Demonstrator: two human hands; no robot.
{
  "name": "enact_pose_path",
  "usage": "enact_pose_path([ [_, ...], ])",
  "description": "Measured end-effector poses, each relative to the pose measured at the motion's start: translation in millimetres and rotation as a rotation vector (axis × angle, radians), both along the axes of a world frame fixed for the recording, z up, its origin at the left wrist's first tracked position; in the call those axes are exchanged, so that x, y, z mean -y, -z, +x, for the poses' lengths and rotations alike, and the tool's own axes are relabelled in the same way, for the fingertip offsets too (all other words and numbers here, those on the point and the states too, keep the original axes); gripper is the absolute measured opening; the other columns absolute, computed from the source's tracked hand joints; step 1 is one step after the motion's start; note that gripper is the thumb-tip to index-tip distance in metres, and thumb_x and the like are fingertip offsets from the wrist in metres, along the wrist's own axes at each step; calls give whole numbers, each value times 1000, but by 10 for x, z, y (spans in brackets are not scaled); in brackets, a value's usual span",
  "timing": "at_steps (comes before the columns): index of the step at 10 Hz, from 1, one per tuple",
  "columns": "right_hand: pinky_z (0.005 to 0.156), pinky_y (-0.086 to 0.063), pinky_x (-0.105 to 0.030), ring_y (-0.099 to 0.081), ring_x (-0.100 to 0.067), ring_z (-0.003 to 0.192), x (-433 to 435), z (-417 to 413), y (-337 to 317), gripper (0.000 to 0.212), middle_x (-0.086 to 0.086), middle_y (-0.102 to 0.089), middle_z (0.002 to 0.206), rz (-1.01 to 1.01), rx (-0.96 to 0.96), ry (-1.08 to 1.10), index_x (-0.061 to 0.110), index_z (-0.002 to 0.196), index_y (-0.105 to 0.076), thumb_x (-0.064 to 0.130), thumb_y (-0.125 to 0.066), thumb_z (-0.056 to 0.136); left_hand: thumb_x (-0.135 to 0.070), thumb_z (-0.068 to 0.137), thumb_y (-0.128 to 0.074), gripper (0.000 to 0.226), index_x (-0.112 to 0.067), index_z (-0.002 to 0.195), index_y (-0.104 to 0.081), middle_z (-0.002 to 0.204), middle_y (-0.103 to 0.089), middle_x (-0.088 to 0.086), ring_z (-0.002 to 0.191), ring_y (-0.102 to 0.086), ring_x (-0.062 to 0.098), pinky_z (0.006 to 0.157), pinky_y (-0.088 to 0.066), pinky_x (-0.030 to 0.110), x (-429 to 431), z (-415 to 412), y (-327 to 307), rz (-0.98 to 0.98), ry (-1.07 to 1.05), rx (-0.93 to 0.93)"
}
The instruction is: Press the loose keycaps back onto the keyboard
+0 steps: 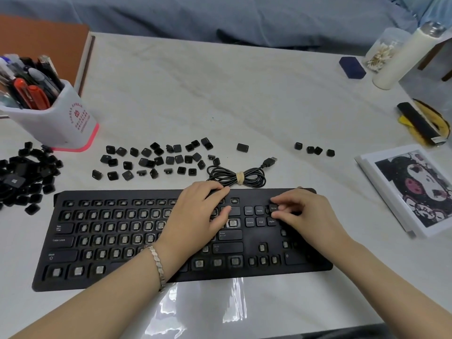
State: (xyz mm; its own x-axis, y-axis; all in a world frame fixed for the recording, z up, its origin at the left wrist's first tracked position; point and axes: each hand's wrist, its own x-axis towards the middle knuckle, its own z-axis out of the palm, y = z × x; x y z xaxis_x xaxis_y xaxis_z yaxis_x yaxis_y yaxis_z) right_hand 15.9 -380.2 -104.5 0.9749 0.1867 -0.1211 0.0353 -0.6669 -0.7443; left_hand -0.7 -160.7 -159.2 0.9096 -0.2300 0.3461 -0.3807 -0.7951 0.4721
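A black keyboard (137, 241) lies across the near part of the table, most of its key sockets bare. Insert, Home, Delete, End and Pg Dn caps sit in place. My left hand (195, 216) rests flat on the keyboard's middle, fingers stretched toward its top edge. My right hand (300, 214) hovers over the right block, its fingertips pinching the Pg Up keycap (273, 208) at its socket. Loose black keycaps (156, 160) lie scattered behind the keyboard, with a dense heap (24, 174) at the far left and a few more keycaps (314, 150) to the right.
The keyboard's coiled USB cable (236, 176) lies just behind it. A white pen holder (56, 118) stands at the left. At the right are a cartoon picture card (413, 187), a black and yellow object (423, 123), a white bottle (403, 57) and a blue box (352, 67).
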Motion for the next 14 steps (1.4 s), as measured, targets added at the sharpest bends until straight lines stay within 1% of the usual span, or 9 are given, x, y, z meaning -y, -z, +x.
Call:
enact_pose_path([
  [4, 62, -41, -4, -52, 9, 55, -64, 117, -116, 20, 10, -59, 66, -122, -152, -41, 18, 84, -70, 7, -78, 69, -30, 85, -51, 39, -5, 109, -68, 103, -65, 7, 97, -49, 17, 87, -35, 26, 4, 2, -19, -14, 2, 19],
  [5, 63, -40, -6, -52, 10, 52, -84, 157, -133, 19, 11, -60, 63, -180, -195, -34, 18, 84, -72, 10, -79, 68, -30, 85, -51, 39, -4, 109, -68, 103, -65, 7, 97, -49, 17, 87, -35, 26, 5, 4, -26, -15, 6, 21],
  [6, 76, -43, -17, -53, 6, 57, -105, 179, -150, 18, 14, -60, 62, -235, -211, -8, 22, 81, -73, 14, -81, 67, -30, 85, -50, 39, -5, 110, -67, 103, -65, 7, 97, -49, 17, 87, -34, 25, 5, 1, -27, -14, 6, 17],
  [7, 60, -36, -2, -52, 4, 60, -160, 192, -165, 19, 12, -57, 63, -287, -212, -11, 19, 86, -73, 14, -80, 69, -31, 85, -51, 39, -5, 110, -67, 104, -64, 7, 97, -50, 17, 87, -35, 26, 3, 0, -23, -13, 4, 7],
  [8, 56, -35, -3, -50, 3, 58, -178, 194, -177, 20, 13, -56, 61, -306, -215, 2, 18, 87, -74, 13, -80, 68, -31, 85, -50, 40, -5, 110, -67, 104, -64, 7, 98, -50, 17, 87, -35, 25, 5, -2, -30, -13, 5, 2],
  [11, 59, -36, -1, -53, 14, 54, -94, 153, -158, 18, 18, -61, 62, -240, -220, -11, 24, 86, -74, 17, -79, 70, -31, 86, -50, 40, -5, 111, -67, 104, -64, 6, 98, -50, 17, 88, -34, 25, 5, -6, -24, -12, 4, -3],
  [12, 66, -35, -2, -54, 11, 63, -92, 141, -161, 9, 20, -62, 68, -239, -201, -13, 27, 85, -74, 22, -72, 77, -31, 86, -51, 39, -6, 111, -67, 105, -64, 6, 98, -50, 18, 87, -35, 26, 5, -1, -16, -8, 5, 1],
  [13, 64, -39, -8, -56, 3, 62, -121, 156, -148, 9, 12, -65, 67, -169, -234, 56, 26, 76, -73, 17, -73, 77, -31, 86, -50, 40, -6, 111, -67, 105, -64, 6, 98, -50, 17, 88, -34, 25, 1, -3, -18, -10, 10, -3],
  [14, 55, -37, -2, -53, 2, 55, -140, 176, -142, 7, 9, -62, 61, -133, -262, 90, 20, 76, -73, 13, -75, 74, -31, 86, -50, 40, -6, 112, -67, 105, -64, 6, 99, -50, 17, 88, -34, 24, -2, -5, -22, -9, 7, -10],
])
